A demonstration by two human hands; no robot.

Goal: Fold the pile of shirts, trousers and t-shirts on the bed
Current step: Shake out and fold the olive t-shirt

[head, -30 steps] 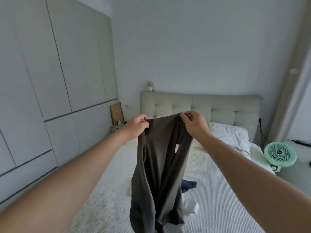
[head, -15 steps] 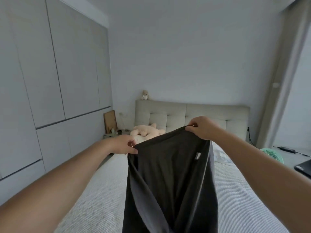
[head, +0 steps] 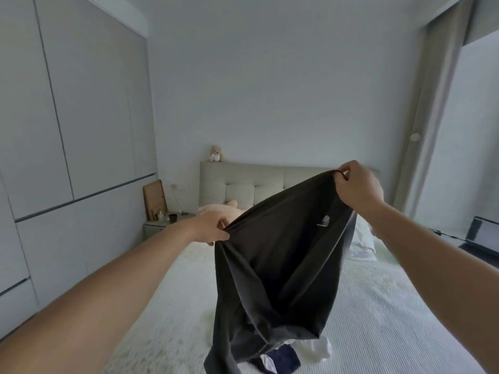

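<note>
I hold a dark grey pair of trousers (head: pixel 280 255) up in the air over the bed (head: pixel 378 306) by its waistband. My left hand (head: pixel 210 228) pinches the left end of the waistband, lower down. My right hand (head: pixel 357 186) grips the right end, raised higher, so the band slants and stretches wide. The legs hang down twisted toward the mattress. Beneath them lies a small pile of clothes, a navy piece (head: pixel 280 361) and a white piece (head: pixel 318 349), partly hidden by the trousers.
A tufted headboard (head: pixel 270 182) with a small plush toy (head: pixel 215 153) on top stands at the far end. A beige stuffed animal (head: pixel 218 209) and white pillows (head: pixel 363 238) lie near it. Wardrobe doors line the left; a laptop (head: pixel 480 236) sits at the right.
My hands have moved apart, spreading the waistband wide. My right hand rose and went right, the left dropped lower. The clothes pile beneath has come back into view.
</note>
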